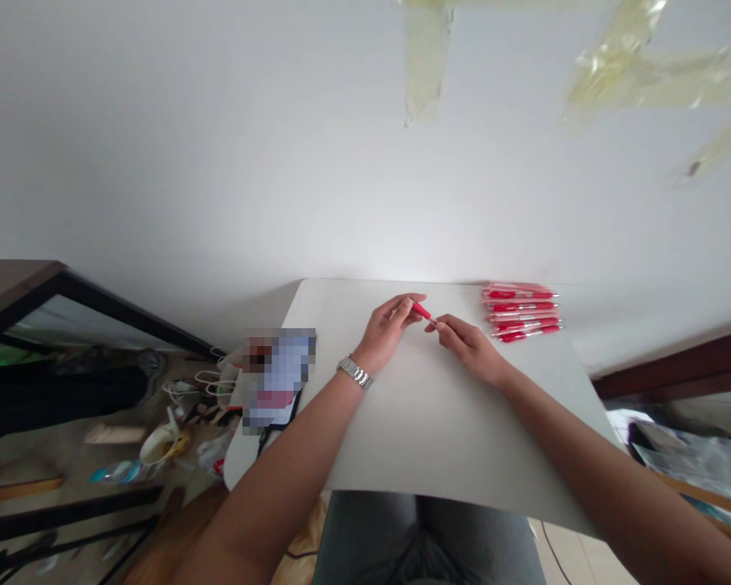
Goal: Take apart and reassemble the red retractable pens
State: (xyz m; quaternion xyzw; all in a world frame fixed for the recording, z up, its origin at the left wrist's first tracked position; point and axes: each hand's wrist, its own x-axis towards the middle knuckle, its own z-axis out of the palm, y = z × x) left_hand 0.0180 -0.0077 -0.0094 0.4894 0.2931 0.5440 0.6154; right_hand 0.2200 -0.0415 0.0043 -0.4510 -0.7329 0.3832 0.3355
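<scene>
The left hand (385,328) is closed on a red pen part (421,310), gripping it between thumb and fingers, with the other fingers curled loosely behind. The right hand (469,349) is pinched narrow, thumb against forefinger, at the thin, pale lower end of the same piece; whether that end is a separate component cannot be determined. The red pen part is held slantwise between the two hands, above the rear half of a white counter (439,439), its red section towards the left hand. A metal-banded watch (355,372) is worn on the left wrist. To the right of the right hand, near the counter's rear edge, a group of red pens (524,311) lies side by side, clear barrels to the left and metallic tips to the right; the exact count is not legible. At the counter's left edge lies a flat device (280,382), its face obscured by pixelation. Behind the counter stands a pale wall (249,162), bearing strips of yellowed tape (426,65) at upper right. On the floor at left, a white cup (158,447) is noted beside a bottle with a blue end (115,472).
</scene>
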